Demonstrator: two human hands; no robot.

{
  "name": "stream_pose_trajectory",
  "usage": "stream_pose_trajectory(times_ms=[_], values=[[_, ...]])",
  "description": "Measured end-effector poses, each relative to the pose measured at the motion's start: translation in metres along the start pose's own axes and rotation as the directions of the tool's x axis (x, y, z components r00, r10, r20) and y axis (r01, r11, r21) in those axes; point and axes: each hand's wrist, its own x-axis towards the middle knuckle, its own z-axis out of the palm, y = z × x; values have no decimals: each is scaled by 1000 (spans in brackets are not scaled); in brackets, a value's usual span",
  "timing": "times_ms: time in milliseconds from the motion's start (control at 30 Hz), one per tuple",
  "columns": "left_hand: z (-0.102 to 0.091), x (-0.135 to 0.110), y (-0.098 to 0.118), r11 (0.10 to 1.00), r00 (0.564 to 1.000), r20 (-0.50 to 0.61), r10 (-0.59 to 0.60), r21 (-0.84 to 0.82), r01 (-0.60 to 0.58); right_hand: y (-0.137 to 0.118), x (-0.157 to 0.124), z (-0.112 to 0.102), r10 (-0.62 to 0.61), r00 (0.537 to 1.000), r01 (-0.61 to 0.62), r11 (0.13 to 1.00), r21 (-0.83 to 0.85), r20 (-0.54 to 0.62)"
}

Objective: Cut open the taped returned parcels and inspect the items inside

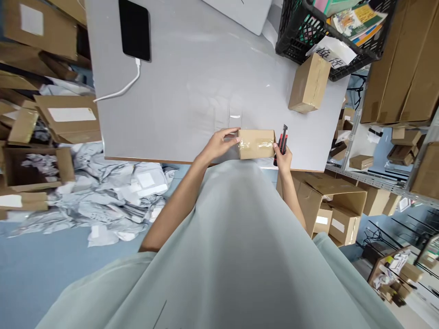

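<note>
A small brown cardboard box (256,144) with shiny clear tape across its side sits at the table's front edge, close to my body. My left hand (221,142) grips its left end, the thumb and fingers against the edge. At the right end, my right hand (283,157) holds a black and red utility knife (282,144) upright, and its thumb touches the box. Further back on the right stands a second taped cardboard box (310,84), which neither hand touches.
On the grey table (164,109) lie a black phone (135,31) and its white cable (120,92). A black crate (298,34) with booklets stands back right. Grey mailing bags (120,183) heap on the floor at left. An open carton (308,196) holding boxes is at right.
</note>
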Motion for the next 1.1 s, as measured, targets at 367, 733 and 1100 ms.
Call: stream_pose_trajectory(times_ms=[367, 733, 1100], values=[[-11, 15, 17, 976, 999, -5, 48, 212, -45, -2, -3, 8, 13, 1000, -15, 997, -72, -26], [-18, 26, 42, 949, 999, 46, 2, 314, -16, -54, -76, 0, -54, 998, 62, 941, -334, 33], [-32, 44, 37, 946, 989, 144, -23, 323, -25, -77, -106, 54, 52, 949, 80, 913, -399, 310]])
